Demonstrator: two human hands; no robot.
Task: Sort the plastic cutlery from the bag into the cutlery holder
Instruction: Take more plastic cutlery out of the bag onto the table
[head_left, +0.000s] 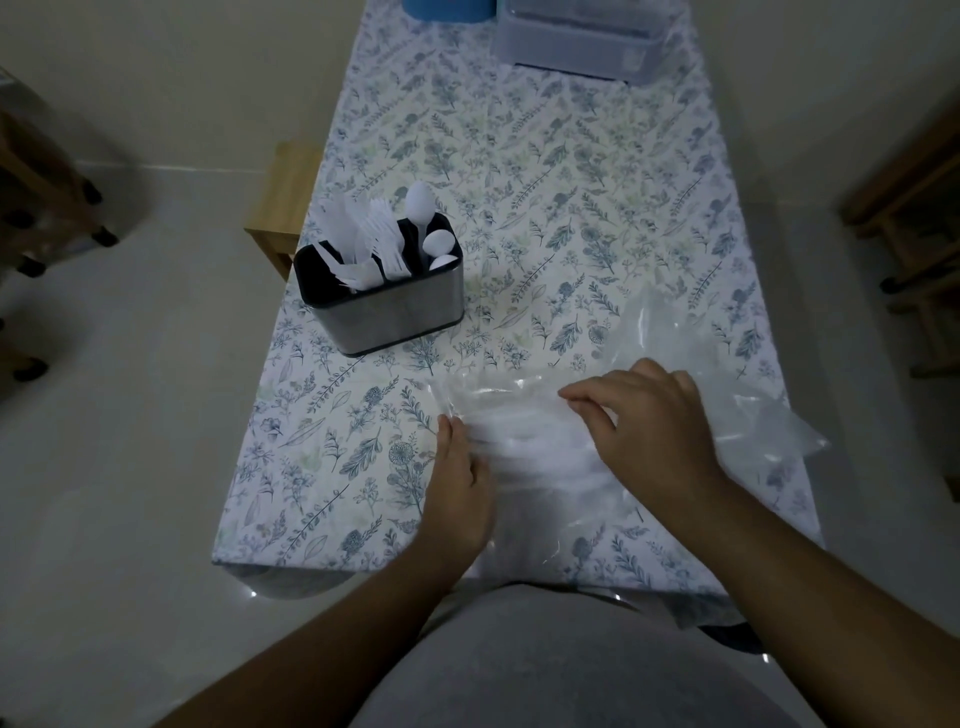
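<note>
A clear plastic bag (675, 364) lies on the near right part of the table, with white plastic cutlery (535, 441) showing blurred through it. My left hand (462, 483) holds the bag's left edge, fingers curled on the plastic. My right hand (644, 421) rests on top of the bag, fingers bent and pinching the plastic near the cutlery. The cutlery holder (384, 306), a steel box with a black insert, stands at the left of the table. It holds white knives and forks (363, 244) on the left and white spoons (431, 234) on the right.
The table carries a floral cloth (519, 182). A translucent plastic container (582, 41) and a blue object (447, 10) stand at the far end. A wooden stool (280, 208) sits left of the table, and wooden furniture stands at both sides of the room.
</note>
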